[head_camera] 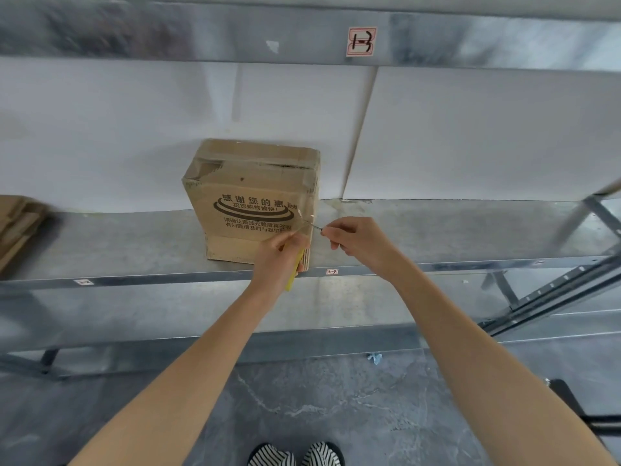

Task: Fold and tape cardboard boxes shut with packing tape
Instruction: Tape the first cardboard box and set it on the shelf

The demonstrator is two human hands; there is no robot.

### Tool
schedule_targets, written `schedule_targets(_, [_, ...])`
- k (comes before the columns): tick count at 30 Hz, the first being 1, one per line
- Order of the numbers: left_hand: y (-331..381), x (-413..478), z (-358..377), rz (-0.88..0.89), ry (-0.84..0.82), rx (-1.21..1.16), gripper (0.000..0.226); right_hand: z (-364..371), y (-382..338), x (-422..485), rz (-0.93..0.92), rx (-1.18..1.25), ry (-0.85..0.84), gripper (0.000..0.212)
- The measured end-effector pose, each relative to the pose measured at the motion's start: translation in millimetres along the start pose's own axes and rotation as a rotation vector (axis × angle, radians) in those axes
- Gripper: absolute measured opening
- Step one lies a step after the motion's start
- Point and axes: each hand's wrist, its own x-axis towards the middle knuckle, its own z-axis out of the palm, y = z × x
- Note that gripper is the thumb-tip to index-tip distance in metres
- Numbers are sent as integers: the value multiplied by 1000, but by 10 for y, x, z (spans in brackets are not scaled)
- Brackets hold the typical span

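A closed cardboard box (pixel 255 196) with black printed characters stands on a metal shelf (pixel 437 230), its top seam covered with clear tape. My left hand (pixel 279 257) is closed around a yellow-handled tool (pixel 294 274) in front of the box's lower right corner. My right hand (pixel 356 240) pinches a thin strand of clear tape (pixel 307 225) that stretches from the box's right edge. Both hands are close together at that corner.
Flattened cardboard sheets (pixel 16 223) lie at the shelf's left end. A white wall panel (pixel 470 129) backs the shelf, and an upper shelf beam (pixel 302 31) runs overhead. Diagonal metal braces (pixel 554 294) stand at right. Grey floor and striped slippers (pixel 295 455) are below.
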Motion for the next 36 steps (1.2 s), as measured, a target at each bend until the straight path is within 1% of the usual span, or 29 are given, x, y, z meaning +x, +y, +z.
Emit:
schedule_targets(3, [2,7,-19,-18,-11,9,20,-86,112,3,49,11,-3,9])
schedule_targets(5, [20,7,-38,-31,-9,37,15,-150,252,36,100,-34,27,9])
schedule_targets(8, [22,-2,-28,25,4,93,15,-190,528,163,160,-157,136,15])
schedule_targets(10, [24,-10,-3,70,25,119,13,-176,699,258,183,-263,201,14])
schedule_targets(13, [22,8,10,93,41,127,7,-127,870,387,153,-406,269,12])
schedule_targets(15, [11,24,4,100,29,133,8,-95,920,453,121,-520,277,16])
schedule_targets(18, [1,21,-13,118,8,152,13,-69,915,509,123,-697,232,24])
schedule_targets(20, [-11,20,-39,133,-7,160,19,-55,862,542,133,-755,199,33])
schedule_targets(22, [-26,20,-73,159,-37,198,24,-36,736,587,132,-716,204,44])
schedule_targets(23, [-32,22,-86,174,-53,223,27,-27,641,619,100,-647,239,45])
schedule_targets(26, [-36,14,-92,200,-80,244,29,-34,233,713,-86,-299,395,35])
schedule_targets(28, [-31,8,-82,197,-81,237,28,-49,-102,744,-195,-137,432,31])
schedule_targets(30, [-45,17,-93,186,-74,242,28,-40,-381,767,-264,-89,370,32])
schedule_targets(33, [-30,17,-139,122,-73,213,28,5,-566,784,-285,-232,164,37])
schedule_targets(34, [-26,12,-159,117,-76,213,25,8,-573,797,-290,-269,121,36])
schedule_targets(36, [-20,-6,-219,136,-52,246,15,-5,-583,824,-298,-283,98,31])
